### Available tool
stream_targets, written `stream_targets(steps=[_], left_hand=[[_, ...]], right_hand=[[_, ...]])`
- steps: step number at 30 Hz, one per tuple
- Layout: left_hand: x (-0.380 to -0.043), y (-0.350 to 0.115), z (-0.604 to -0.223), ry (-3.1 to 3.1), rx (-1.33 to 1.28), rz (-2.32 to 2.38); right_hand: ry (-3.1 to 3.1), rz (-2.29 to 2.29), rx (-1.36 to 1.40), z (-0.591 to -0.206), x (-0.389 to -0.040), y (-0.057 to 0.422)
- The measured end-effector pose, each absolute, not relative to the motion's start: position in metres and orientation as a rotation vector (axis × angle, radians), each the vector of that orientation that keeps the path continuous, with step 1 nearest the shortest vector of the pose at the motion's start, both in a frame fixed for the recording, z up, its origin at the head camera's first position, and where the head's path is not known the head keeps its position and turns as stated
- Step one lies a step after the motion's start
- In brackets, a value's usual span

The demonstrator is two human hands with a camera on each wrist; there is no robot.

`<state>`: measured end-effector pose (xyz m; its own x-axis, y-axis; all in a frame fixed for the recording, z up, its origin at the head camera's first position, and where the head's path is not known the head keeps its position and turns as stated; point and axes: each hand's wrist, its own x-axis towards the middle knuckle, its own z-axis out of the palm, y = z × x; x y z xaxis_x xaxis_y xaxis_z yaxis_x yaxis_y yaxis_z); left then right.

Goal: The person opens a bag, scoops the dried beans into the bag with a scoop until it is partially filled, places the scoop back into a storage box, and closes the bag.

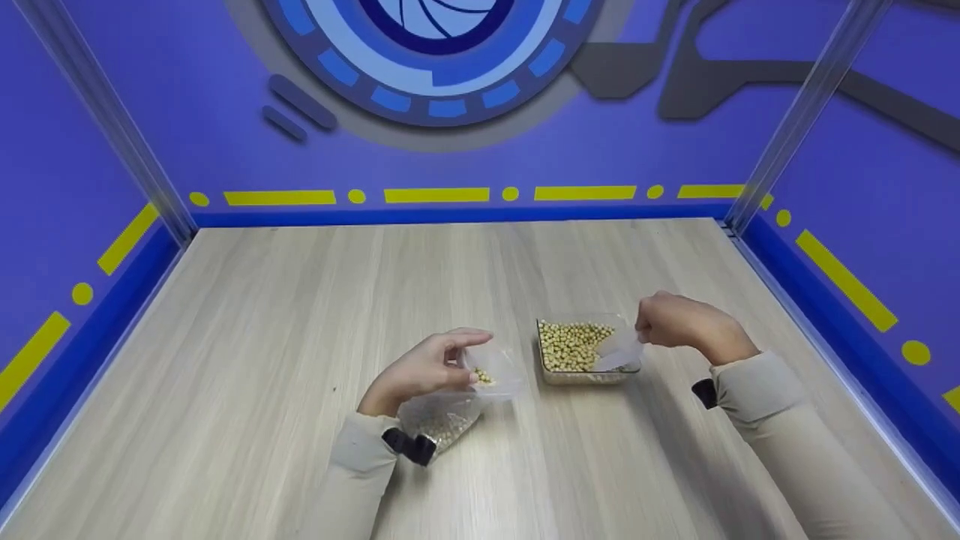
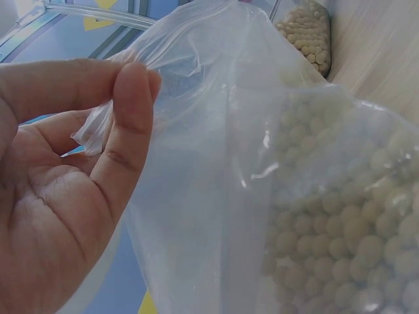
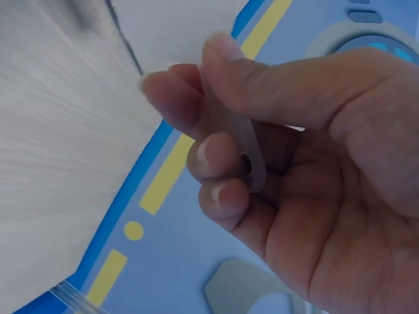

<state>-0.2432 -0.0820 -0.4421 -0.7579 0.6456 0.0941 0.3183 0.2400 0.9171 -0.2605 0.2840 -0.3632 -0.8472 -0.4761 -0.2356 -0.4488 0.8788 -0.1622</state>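
Observation:
My left hand (image 1: 427, 366) pinches the lip of a clear plastic bag (image 2: 183, 170) between thumb and fingers, and the bag's mouth gapes toward the right. Pale yellow soybeans fill the bag's lower part, which rests on the table; a few more beans show just inside the mouth. To its right stands a clear rectangular container (image 1: 589, 379) full of soybeans (image 1: 571, 346). In my right hand (image 1: 686, 324), curled fingers and thumb grip the handle (image 3: 256, 173) of a translucent white scoop (image 1: 621, 349). The scoop's bowl lies over the beans at the container's right side.
A light wood-grain table (image 1: 300, 300) carries the bag and container. Blue panels (image 1: 150, 135) with yellow markings wall it in at the back and both sides, joined by metal corner posts (image 1: 810, 97). Dark straps (image 1: 409, 446) sit at the wrists over beige sleeves.

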Motion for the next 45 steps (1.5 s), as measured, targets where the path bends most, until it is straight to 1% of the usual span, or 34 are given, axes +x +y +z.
stream_targets(steps=[23, 30, 39, 45], left_hand=[[-0.242, -0.081, -0.441, 2.217, 0.889, 1.525], [-0.242, -0.081, -0.441, 2.190, 0.871, 1.540], [-0.242, -0.081, -0.441, 2.197, 0.881, 1.533], [-0.242, -0.081, -0.442, 2.201, 0.878, 1.525]], right_hand=[[2.860, -0.403, -0.845, -0.400, -0.265, 0.299], [2.949, -0.446, -0.941, -0.410, -0.265, 0.300], [3.005, -0.494, -0.848, -0.420, -0.264, 0.299], [3.054, -0.489, -0.872, -0.425, -0.263, 0.297]])
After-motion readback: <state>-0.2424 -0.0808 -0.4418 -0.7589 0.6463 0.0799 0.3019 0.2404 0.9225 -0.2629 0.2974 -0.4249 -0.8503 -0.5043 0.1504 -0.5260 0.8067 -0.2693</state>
